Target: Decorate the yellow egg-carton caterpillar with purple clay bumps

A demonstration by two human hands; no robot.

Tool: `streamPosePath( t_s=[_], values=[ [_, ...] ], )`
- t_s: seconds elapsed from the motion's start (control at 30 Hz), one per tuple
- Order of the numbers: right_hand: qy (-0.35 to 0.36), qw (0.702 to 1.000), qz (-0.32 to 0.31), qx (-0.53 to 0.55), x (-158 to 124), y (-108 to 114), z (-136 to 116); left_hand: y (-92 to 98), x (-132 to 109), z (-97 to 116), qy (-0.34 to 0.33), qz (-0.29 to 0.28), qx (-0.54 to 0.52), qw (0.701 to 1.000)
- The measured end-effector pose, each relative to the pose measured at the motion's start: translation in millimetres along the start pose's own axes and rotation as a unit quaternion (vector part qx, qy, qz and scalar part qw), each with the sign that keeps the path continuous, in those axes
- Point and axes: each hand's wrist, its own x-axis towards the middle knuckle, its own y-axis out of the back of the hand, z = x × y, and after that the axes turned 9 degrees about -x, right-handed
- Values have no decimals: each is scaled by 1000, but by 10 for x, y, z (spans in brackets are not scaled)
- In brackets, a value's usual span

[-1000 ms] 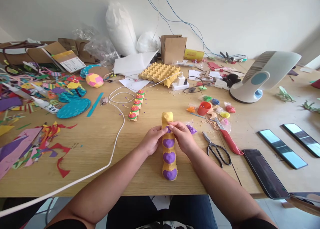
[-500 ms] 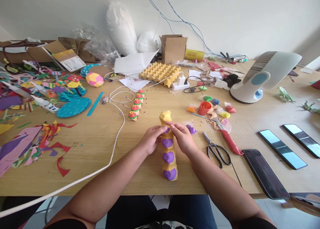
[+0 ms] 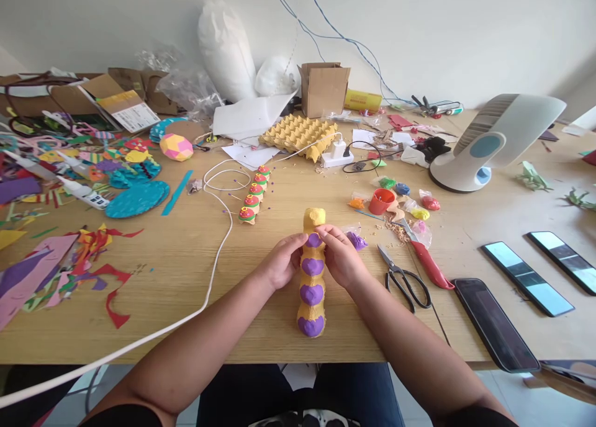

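Observation:
Between my hands is a yellow egg-carton strip point(image 3: 311, 280), its long side running toward me. Purple clay covers the tops of several bumps, while the farthest bump is plain yellow. My left hand point(image 3: 285, 260) grips the strip's left edge near the far end, thumb by the purple bump. On the opposite edge, my right hand point(image 3: 342, 256) holds it with thumb and fingertips close to that same bump. A bag of purple clay point(image 3: 356, 240) lies just beyond my right hand. Farther off stands a finished-looking strip with red and green bumps point(image 3: 254, 195).
Scissors point(image 3: 404, 279), a red-handled knife point(image 3: 431, 264) and phones point(image 3: 496, 323) lie to the right. Small clay bags surround a red cup point(image 3: 381, 201). A white cable point(image 3: 212, 272) crosses the left side, near paper scraps point(image 3: 100, 262). A fan point(image 3: 488, 143) stands at the back right.
The strip has turned slightly, its far end shifting right and its near end left. My fingers have moved off the far purple bump toward the edges.

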Motion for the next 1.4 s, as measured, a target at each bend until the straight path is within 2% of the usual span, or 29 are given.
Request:
streamPosePath(
  t_s=[0.17, 0.43, 0.73, 1.07, 1.4],
  values=[
    [-10, 1000, -13, 11, -8, 4, 2, 6, 0, -17, -5, -2, 8, 1000],
    [-28, 999, -3, 20, -33, -38, -21, 8, 4, -22, -6, 13, 4, 1000],
    [-45, 998, 10, 31, -23, -43, -22, 32, 28, -41, 1, 1, 0, 1000],
    [-12, 998, 41, 41, -41, -77, -14, 21, 42, -44, 11, -3, 13, 1000],
    [-56, 995, 28, 72, -63, -64, -54, 71, 57, -49, 17, -4, 14, 1000]
  ],
)
